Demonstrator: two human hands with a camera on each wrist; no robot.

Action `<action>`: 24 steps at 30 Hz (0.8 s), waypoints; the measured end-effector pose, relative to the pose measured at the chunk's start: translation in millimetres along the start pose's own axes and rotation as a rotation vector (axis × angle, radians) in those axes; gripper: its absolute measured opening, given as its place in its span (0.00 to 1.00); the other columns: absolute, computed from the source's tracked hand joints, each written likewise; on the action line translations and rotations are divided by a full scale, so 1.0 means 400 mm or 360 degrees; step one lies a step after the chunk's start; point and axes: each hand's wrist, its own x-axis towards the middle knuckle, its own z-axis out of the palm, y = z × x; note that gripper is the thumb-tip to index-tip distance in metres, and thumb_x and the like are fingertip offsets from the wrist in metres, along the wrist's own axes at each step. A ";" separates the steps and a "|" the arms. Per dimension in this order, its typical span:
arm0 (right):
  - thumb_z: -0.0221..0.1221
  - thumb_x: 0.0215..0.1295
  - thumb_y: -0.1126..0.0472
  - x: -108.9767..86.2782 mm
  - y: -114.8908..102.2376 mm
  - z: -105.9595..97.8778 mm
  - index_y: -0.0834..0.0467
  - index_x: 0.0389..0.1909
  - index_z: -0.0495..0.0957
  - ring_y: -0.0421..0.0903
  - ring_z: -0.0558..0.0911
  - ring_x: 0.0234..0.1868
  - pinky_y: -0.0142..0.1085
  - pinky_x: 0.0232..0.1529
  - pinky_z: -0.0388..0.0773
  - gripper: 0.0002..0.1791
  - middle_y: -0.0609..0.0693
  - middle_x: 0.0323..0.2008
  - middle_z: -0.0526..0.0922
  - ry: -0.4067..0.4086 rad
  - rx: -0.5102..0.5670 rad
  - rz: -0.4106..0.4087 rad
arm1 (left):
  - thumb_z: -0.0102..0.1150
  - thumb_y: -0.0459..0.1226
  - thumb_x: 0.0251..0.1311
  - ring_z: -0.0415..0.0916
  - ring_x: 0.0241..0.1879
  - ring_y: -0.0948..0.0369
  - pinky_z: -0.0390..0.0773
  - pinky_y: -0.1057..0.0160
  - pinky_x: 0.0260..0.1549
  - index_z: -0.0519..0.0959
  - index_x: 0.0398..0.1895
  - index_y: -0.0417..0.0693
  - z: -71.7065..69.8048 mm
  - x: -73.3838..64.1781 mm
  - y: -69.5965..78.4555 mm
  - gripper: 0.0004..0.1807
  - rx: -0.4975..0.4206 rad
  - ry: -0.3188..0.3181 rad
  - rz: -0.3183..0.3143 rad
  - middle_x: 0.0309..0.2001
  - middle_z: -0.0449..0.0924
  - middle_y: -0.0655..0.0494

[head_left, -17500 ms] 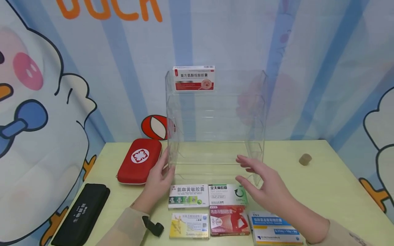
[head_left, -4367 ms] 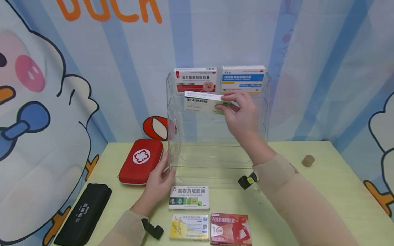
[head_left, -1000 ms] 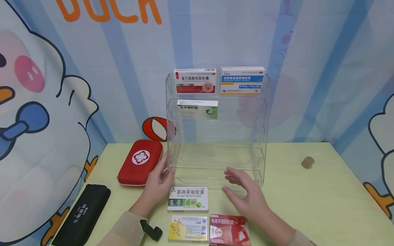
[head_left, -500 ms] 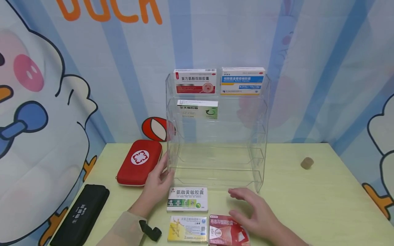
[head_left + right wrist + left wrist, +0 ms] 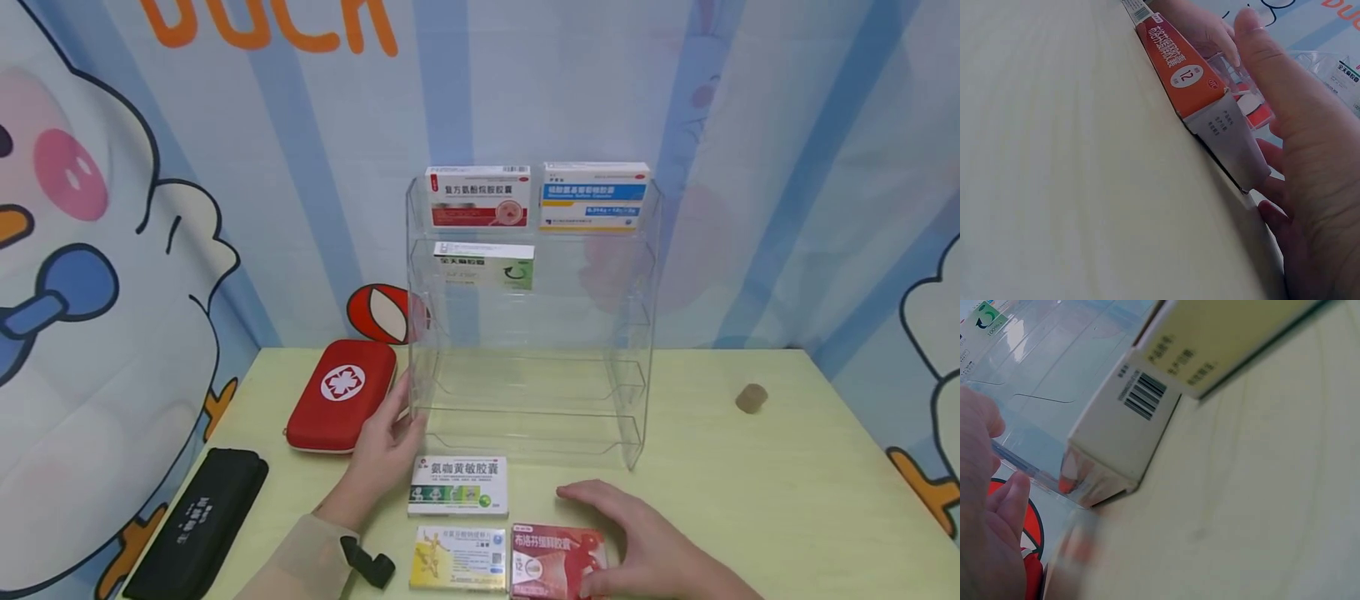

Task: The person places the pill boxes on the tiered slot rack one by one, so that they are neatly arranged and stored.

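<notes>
Just before the clear rack (image 5: 525,409): over the last second the right hand (image 5: 645,542) has dropped from the rack's foot to the red box (image 5: 551,554), flat on the worktop (image 5: 750,492) in front of the rack. Right grip spread wide, thumb over the box, fingers near one end; nothing lifted, contact uncertain. Left hand (image 5: 386,446) unchanged, its grip closed round the rack's lower left edge. Three boxes shelved: red-white box (image 5: 480,198) and blue-white box (image 5: 595,198) in the rack's top tier, pale green box (image 5: 486,267) one below. Green-banded box (image 5: 459,486) and yellow-white box (image 5: 457,558) also lie before it. Judged about half done.

Materials: rack transparent, glossy, probably rigid plastic, stepped. Boxes oblong, crisp-edged, apparently thin printed card. Left of rack, red case (image 5: 341,396): rounded corners, probably firm-shelled.
</notes>
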 end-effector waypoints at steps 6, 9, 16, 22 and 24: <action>0.82 0.57 0.43 0.001 -0.007 -0.006 0.30 0.79 0.70 0.59 0.67 0.75 0.30 0.51 0.91 0.49 0.45 0.82 0.67 -0.0233 0.0366 0.0259 | 0.63 0.33 0.77 0.64 0.86 0.48 0.77 0.49 0.74 0.52 0.89 0.79 0.001 0.000 -0.001 0.48 -0.0006 -0.0005 -0.0008 0.87 0.62 0.60; 0.82 0.56 0.41 0.003 -0.008 -0.005 0.29 0.78 0.70 0.60 0.66 0.78 0.29 0.52 0.90 0.48 0.44 0.82 0.67 -0.0245 0.0320 0.0263 | 0.63 0.34 0.77 0.64 0.86 0.48 0.76 0.49 0.74 0.52 0.89 0.80 0.000 0.000 0.001 0.48 -0.0008 -0.0003 -0.0023 0.87 0.62 0.60; 0.78 0.56 0.31 0.002 -0.013 -0.011 0.25 0.74 0.74 0.58 0.71 0.80 0.40 0.65 0.87 0.43 0.37 0.80 0.72 -0.0185 -0.0066 0.0159 | 0.63 0.34 0.77 0.63 0.86 0.48 0.76 0.49 0.74 0.51 0.89 0.81 0.001 0.000 0.003 0.49 -0.0001 0.0000 -0.0035 0.87 0.62 0.61; 0.77 0.58 0.31 0.007 -0.014 -0.015 0.25 0.69 0.79 0.60 0.75 0.78 0.42 0.68 0.86 0.37 0.37 0.77 0.76 -0.0133 -0.0139 0.0069 | 0.63 0.33 0.77 0.63 0.86 0.48 0.77 0.49 0.73 0.52 0.89 0.80 0.003 0.000 0.004 0.49 0.0002 0.0009 -0.0029 0.87 0.62 0.62; 0.77 0.59 0.31 0.007 -0.012 -0.015 0.27 0.69 0.79 0.60 0.76 0.78 0.39 0.66 0.87 0.36 0.38 0.76 0.77 -0.0108 -0.0144 0.0034 | 0.63 0.32 0.77 0.63 0.86 0.48 0.77 0.50 0.73 0.52 0.89 0.80 0.002 0.001 0.005 0.50 -0.0003 0.0009 -0.0025 0.87 0.62 0.62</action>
